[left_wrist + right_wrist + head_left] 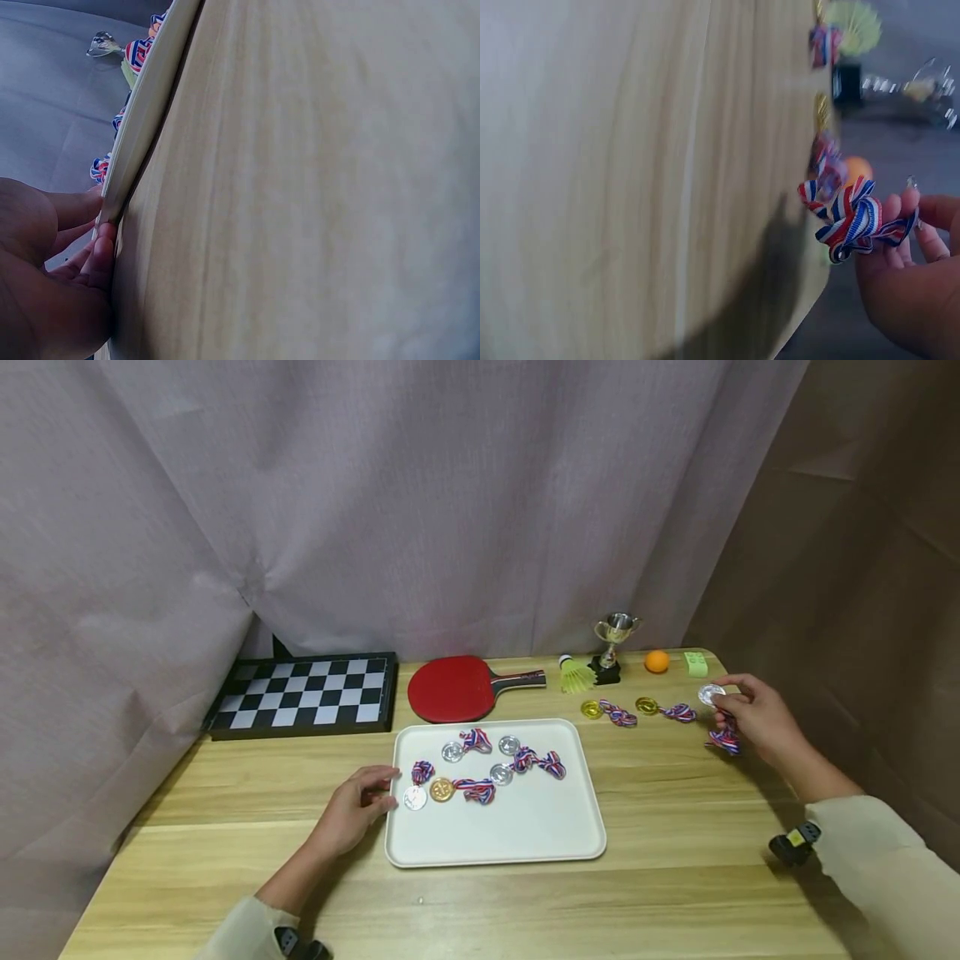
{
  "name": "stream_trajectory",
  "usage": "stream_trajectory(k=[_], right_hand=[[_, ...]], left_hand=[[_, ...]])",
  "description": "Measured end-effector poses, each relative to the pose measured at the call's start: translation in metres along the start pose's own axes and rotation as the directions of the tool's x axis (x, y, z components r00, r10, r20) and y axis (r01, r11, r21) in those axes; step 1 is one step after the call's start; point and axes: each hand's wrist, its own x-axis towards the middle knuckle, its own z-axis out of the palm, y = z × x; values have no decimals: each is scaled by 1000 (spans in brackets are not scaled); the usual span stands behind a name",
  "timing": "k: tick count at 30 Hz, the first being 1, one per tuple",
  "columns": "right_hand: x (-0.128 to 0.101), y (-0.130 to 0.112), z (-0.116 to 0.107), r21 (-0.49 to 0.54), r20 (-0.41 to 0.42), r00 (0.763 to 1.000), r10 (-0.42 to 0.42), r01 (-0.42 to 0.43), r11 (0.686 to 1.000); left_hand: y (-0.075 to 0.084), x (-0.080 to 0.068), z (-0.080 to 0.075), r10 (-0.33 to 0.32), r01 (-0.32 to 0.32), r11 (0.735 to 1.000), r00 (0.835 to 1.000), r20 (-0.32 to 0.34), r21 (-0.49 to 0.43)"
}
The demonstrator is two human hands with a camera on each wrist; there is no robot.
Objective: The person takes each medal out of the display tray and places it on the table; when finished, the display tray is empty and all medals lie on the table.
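Observation:
My right hand (761, 718) holds a silver medal (710, 695) between thumb and fingers, over the table's right end. Its bunched red, white and blue ribbon (855, 217) hangs below the fingers. At the left side of a white tray (495, 847), my left hand (348, 810) grips the rim with thumb and fingertips. On the tray lie several silver medals (452, 751) and one gold medal (442, 789), all with bunched striped ribbons. Two more gold medals, one nearer the tray (591, 709) and one nearer my right hand (646, 705), lie on the table.
Along the back stand a chessboard (300, 695), a red table tennis bat (452, 690), a yellow-green shuttlecock (576, 677), a small trophy cup (615, 631), an orange ball (656, 661) and a light green block (696, 664). A grey curtain (465, 510) hangs behind the wooden table (675, 877).

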Motion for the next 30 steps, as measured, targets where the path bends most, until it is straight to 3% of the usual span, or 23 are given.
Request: stream_trajectory(k=[4,10,22,26,30], right_hand=[[13,19,-9,-177,-63,998,-6,-5,984],[31,41,-11,-426,-109,994,-10,-38,904],[44,49,-5,-597,-79,995,-65,5,802],[44,50,-5,-597,-87,995,-58,-5,803],[45,50,-6,-566,-105,993,-51,-17,824]], left_hand=[[1,0,0,0,0,1000,1000,2,-2],[1,1,0,4,-4,1000,1000,1,0],[-1,-1,0,8,-8,1000,1000,3,6],[0,-1,0,6,-6,1000,1000,1,6],[0,0,0,9,-9,1000,1000,0,6]])
